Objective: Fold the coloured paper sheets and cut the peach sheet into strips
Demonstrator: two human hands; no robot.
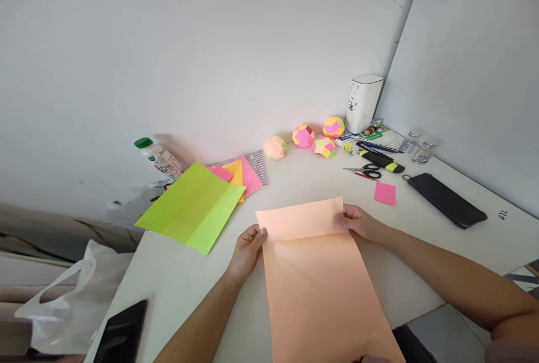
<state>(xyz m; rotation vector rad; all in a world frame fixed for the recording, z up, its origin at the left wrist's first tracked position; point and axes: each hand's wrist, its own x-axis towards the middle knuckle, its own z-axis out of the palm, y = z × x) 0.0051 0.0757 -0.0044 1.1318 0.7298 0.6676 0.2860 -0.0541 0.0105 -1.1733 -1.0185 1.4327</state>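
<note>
A large peach paper sheet (320,290) with a crease across its upper part stretches toward the front edge of the view. My left hand (247,251) pinches its left edge near the crease, thumb on top. At the upper right edge, my right hand (357,221) grips the sheet, some fingers hidden behind it. Left of the sheet lies a creased lime green paper (193,206), overlapping pink paper (250,175) and orange paper (239,175).
Paper balls (303,136) line the wall on the white table (236,307). Scissors (370,170), a cutter (382,161), a pink square (384,193) and a black pouch (447,199) lie right. A bottle (162,160), a phone (121,332) and a plastic bag (80,295) are left.
</note>
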